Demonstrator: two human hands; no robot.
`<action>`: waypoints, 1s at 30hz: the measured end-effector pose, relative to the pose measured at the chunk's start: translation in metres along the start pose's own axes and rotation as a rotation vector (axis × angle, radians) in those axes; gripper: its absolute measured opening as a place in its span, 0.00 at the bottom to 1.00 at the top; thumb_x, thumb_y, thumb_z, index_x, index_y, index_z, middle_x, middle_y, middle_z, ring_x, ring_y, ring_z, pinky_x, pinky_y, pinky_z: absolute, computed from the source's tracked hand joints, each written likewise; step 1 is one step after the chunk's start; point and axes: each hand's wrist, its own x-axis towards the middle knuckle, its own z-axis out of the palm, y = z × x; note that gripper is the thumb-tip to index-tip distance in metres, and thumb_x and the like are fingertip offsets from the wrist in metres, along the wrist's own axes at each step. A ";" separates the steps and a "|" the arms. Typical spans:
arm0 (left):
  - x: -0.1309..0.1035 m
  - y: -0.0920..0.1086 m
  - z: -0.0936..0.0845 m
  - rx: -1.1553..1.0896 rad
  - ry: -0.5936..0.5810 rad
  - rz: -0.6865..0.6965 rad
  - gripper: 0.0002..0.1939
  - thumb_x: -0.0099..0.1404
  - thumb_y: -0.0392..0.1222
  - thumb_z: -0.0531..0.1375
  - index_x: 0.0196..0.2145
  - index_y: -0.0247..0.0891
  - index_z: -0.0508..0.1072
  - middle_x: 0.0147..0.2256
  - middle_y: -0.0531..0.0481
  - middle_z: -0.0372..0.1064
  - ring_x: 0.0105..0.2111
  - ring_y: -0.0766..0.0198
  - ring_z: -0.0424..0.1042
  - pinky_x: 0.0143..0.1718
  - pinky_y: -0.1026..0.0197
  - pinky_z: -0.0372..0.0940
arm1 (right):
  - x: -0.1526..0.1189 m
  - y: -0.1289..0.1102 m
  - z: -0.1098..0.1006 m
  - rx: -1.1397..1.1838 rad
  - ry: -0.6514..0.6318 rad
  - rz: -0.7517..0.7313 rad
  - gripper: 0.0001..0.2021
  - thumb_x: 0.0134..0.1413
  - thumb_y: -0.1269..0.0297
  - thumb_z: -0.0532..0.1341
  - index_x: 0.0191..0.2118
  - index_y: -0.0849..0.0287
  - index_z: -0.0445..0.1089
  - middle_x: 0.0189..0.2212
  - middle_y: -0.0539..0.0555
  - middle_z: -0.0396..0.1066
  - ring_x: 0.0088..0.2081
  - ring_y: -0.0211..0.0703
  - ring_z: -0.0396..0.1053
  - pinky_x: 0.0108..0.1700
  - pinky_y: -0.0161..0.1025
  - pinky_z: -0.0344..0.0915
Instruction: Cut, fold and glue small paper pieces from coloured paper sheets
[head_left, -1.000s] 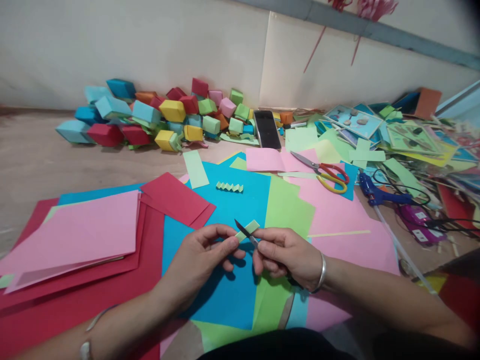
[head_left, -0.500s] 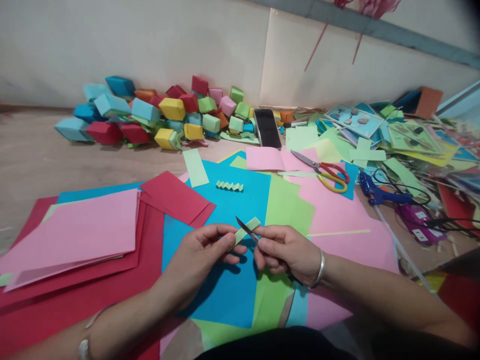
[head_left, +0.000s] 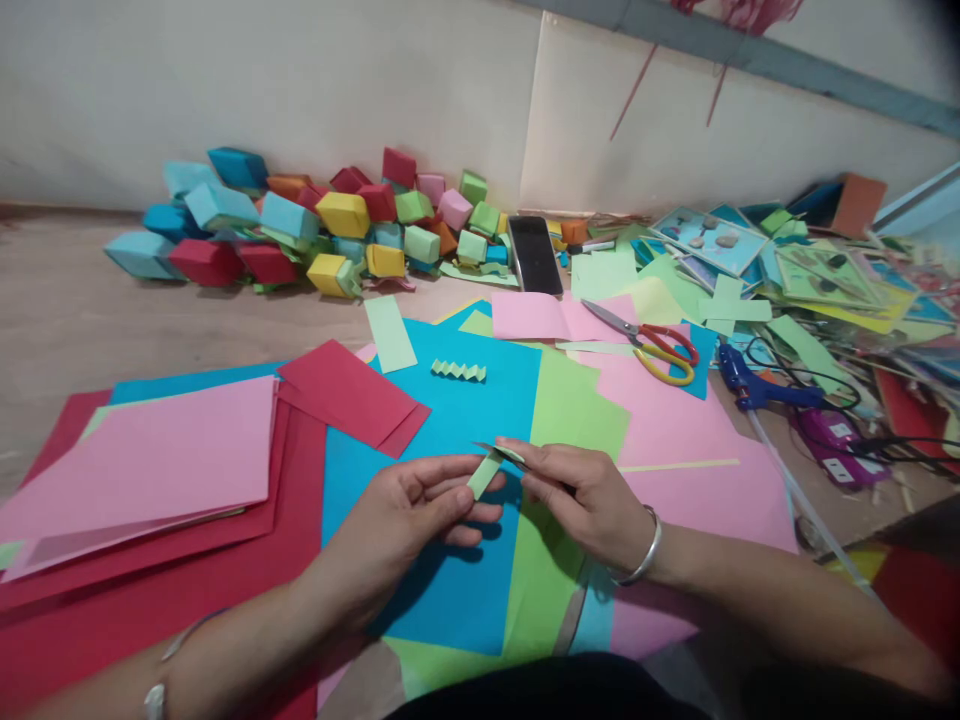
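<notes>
**Green paper strip [head_left: 484,479] bending at craft knife [head_left: 486,446]**

Left hand [head_left: 424,510] is pinching strip's near end, thumb on fingers, other fingers loosely spread. Right hand [head_left: 581,490] is gripping the knife, fingers closing at strip's far end. Strip is hanging above blue sheet [head_left: 442,600], nearer than zigzag-folded strip [head_left: 459,371]. Probably light, springy, easily creased; ends are suiting a fingertip pinch.
</notes>
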 end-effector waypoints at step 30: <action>-0.003 -0.001 0.005 -0.050 0.053 0.006 0.23 0.42 0.45 0.77 0.37 0.34 0.81 0.31 0.43 0.81 0.31 0.57 0.81 0.27 0.67 0.74 | -0.003 0.006 0.003 -0.273 -0.021 -0.135 0.21 0.66 0.69 0.51 0.61 0.59 0.68 0.26 0.51 0.68 0.27 0.36 0.63 0.31 0.34 0.63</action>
